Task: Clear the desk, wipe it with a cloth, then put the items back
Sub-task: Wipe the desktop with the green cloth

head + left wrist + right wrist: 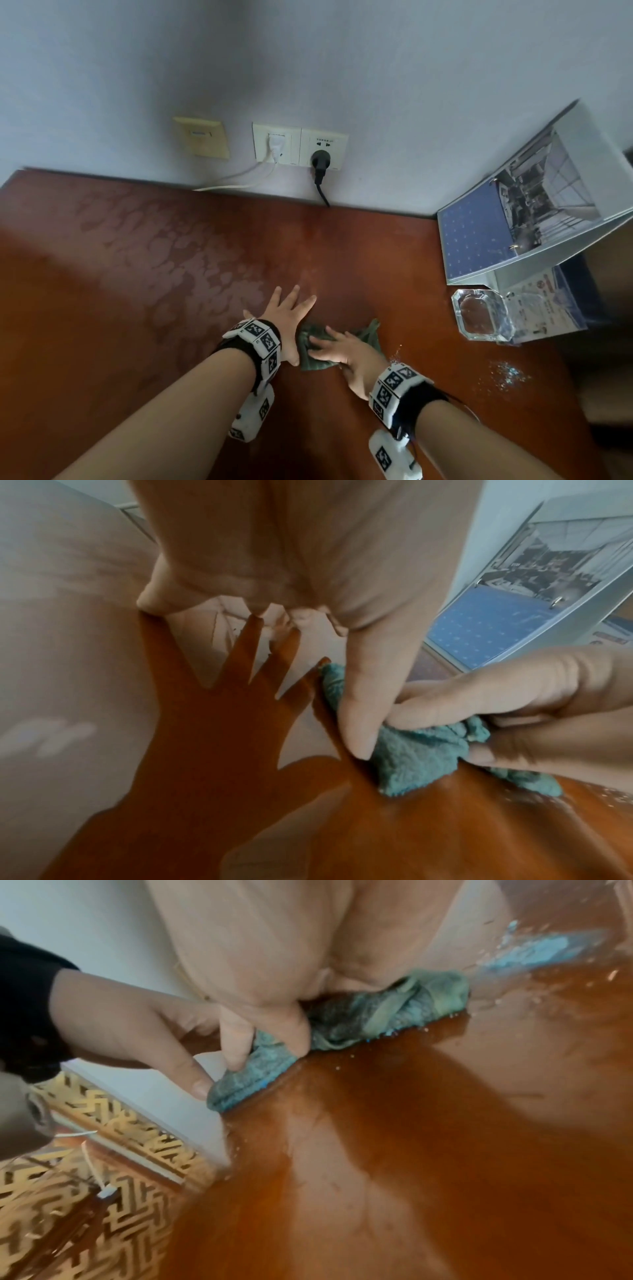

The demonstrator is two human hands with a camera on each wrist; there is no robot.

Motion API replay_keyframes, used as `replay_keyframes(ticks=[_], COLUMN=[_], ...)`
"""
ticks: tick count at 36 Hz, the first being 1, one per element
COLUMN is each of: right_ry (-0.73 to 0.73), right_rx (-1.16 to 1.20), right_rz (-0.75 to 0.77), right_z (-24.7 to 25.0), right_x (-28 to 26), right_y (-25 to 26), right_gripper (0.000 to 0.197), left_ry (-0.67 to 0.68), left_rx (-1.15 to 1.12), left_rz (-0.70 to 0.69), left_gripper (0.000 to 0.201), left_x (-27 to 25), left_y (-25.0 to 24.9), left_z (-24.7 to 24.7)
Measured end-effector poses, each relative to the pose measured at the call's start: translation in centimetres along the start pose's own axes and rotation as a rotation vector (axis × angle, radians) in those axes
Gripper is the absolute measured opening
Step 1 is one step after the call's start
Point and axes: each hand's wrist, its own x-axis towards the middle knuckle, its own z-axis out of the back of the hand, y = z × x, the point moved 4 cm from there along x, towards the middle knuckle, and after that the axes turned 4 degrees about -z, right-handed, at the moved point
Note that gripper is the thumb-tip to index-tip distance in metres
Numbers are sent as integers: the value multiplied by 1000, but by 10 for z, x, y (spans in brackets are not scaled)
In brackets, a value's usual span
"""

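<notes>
1. Head view: wiping is in hand: right hand (342, 354), grip closed on crumpled green terry cloth (367, 337), presses it onto glossy red-brown wooden worktop (137, 291). The left hand (286, 320) lies flat beside, grip wide.
2. Left wrist view: left thumb (359, 723) touches cloth.
3. Right wrist view: glistening wet patch (537, 946) beyond cloth likely needs next stroke.

Counter (102, 325): red-brown wood, glossy varnish, mirror-like. Damp smears (164, 233) dull it toward 10 o'clock. Cloth (411, 761): teal terry, nubby, rough pile. At 3 o'clock, ashtray (479, 315): thick clear glass, polished. Binder (479, 240): smooth glossy plastic sleeves, bright metal rings (514, 246). Wall (308, 68): matt paint. Socket plates (298, 145): smooth plastic.
</notes>
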Motion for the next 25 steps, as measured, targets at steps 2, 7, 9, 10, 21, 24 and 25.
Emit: replay_keyframes(ticks=[2,7,9,10,21,24,25], right_ry=[22,-120,-190,-247,-265,-230,-217], right_rx=[108,288,361,375,-105,-98,-104], right_rz=[5,-39,-129,-169,-470,-354,-304], right_z=[-3,15,32,41,47,28,20], right_x=[-5,-16,-15,-14,26,22,19], right_y=[0,-9,-14,-18,-38,-20,-13], right_gripper=[59,67,74,74,77,72,71], left_ry=[2,8,8,4,-59,-76,-83], left_rx=[-17,-31,-17,-15,-140,-153,-159], left_rz=[-5,22,64,83,183,175,176], left_gripper=[125,127,129,129,133,132,131], left_x=[-6,-17,-19,-20,-7,-13,-15], left_y=[-4,-3,-1,-1,16,14,12], left_z=[-8,-22,-26,-28,-47,-45,-45])
